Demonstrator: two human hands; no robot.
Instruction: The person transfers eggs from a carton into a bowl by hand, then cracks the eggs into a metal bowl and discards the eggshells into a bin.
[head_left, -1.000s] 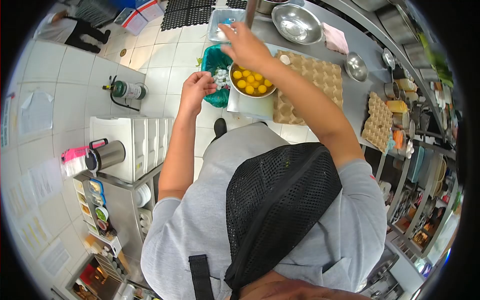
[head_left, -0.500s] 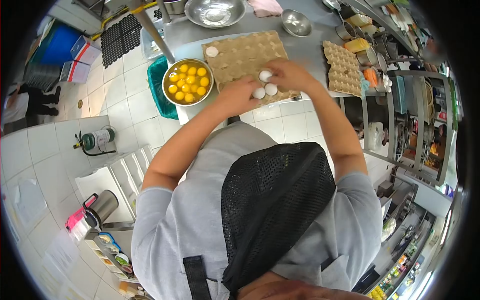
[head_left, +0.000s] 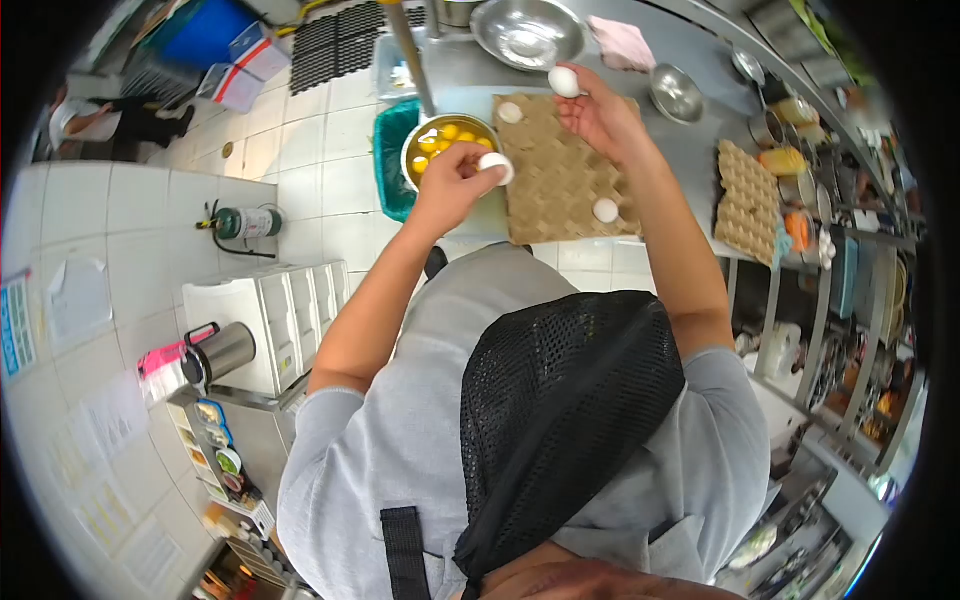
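My left hand (head_left: 455, 188) grips a white egg (head_left: 496, 169) beside the rim of a metal bowl (head_left: 408, 160). Several raw eggs with yellow yolks (head_left: 450, 132) lie in that bowl, partly hidden by the hand. Raised above the far side of the cardboard egg tray (head_left: 555, 185), my right hand (head_left: 603, 118) holds another white egg (head_left: 565, 82) between thumb and fingers. Two more white eggs sit on the tray: one egg (head_left: 510, 112) at its far left corner, one egg (head_left: 605, 210) near its front right.
A green-lined bin (head_left: 392, 150) stands left of the bowl. Behind the tray are a large metal bowl (head_left: 528, 35), a pink cloth (head_left: 620, 45) and a small metal bowl (head_left: 677, 92). A second egg tray (head_left: 745, 200) lies at the right. A person (head_left: 90, 122) is at far left.
Both hands have lifted an egg off the tray. The left has moved to the bowl's rim; the right has risen over the tray's far side. The view has shifted.
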